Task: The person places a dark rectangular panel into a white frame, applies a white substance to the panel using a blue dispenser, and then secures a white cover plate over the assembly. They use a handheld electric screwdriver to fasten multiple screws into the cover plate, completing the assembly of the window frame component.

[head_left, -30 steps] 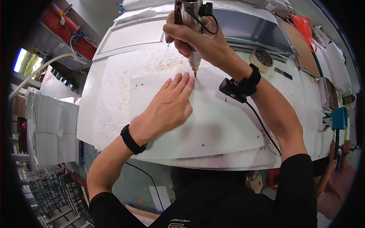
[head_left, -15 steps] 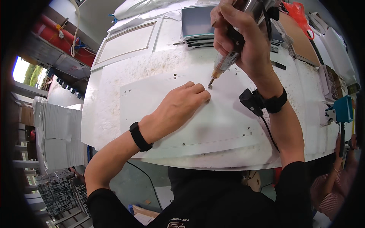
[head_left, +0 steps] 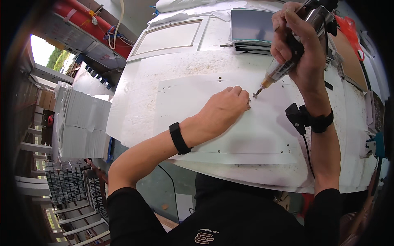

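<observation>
A white panel (head_left: 193, 143) with small dark spots in pairs near its edges lies flat on the worktable. My left hand (head_left: 223, 107) rests on its middle, fingers curled down and pressed together. What the fingertips may pinch is hidden. My right hand (head_left: 305, 51) wraps round the black grip of a power drill (head_left: 283, 67) with a silver body and a clear sleeve at its nose. The thin bit slants down to the left. Its tip meets small dark bits (head_left: 255, 95) on the panel, just right of my left fingertips.
Behind the panel lie a framed white door panel (head_left: 166, 37) and a stack of dark glossy sheets (head_left: 250, 25). Brown board (head_left: 349, 61) and a red plastic bag (head_left: 348, 30) are at the far right. Stacked white sheets (head_left: 84, 123) stand left of the worktable (head_left: 127, 102).
The whole scene has shifted to the right in the picture. My left fingertips now sit slightly farther from the bit. My right hand keeps its hold on the drill.
</observation>
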The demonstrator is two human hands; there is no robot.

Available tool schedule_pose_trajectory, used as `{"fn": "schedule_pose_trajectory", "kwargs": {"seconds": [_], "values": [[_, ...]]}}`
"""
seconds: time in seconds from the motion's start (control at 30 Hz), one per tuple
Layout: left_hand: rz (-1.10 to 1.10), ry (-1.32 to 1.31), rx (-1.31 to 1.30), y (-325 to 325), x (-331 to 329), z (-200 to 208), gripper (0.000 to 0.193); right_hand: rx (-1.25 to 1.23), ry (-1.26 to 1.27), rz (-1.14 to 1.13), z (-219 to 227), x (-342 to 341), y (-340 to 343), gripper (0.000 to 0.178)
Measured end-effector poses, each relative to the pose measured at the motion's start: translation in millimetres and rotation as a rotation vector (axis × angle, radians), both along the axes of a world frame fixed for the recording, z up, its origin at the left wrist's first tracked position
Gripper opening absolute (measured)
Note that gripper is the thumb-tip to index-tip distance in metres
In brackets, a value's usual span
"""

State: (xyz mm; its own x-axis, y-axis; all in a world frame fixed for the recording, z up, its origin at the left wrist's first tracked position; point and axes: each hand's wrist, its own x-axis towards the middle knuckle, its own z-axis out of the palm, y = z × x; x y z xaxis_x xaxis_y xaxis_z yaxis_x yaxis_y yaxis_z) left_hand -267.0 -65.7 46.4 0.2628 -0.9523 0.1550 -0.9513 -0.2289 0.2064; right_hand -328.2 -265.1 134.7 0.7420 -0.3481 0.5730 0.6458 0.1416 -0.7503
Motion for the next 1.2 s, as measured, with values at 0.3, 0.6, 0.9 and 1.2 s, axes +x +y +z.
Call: {"fn": "schedule_pose_trajectory", "kwargs": {"seconds": [0.3, 0.6, 0.9, 1.2], "values": [[-0.023, -0.021, -0.07, 7.3, -2.8, -0.1, 0.016, 0.081, 0.112, 0.136, 20.7, -16.3, 8.8, 0.027], [0.091, 0.259, -0.112, 30.0, -5.4, 14.9, 0.014, -0.02, -0.079, 0.127, 2.3, -5.9, 10.4, 0.023], [0.455, 0.824, -0.281, 130.3, -27.8, 25.6, 0.014, 0.073, -0.132, 0.329, 16.6, 8.2, 71.4, 0.023], [0.698, 1.064, -0.601, 209.4, -71.2, 3.1, 0.015, -0.025, -0.169, 0.637, 21.0, 32.2, 141.1, 0.028]]}}
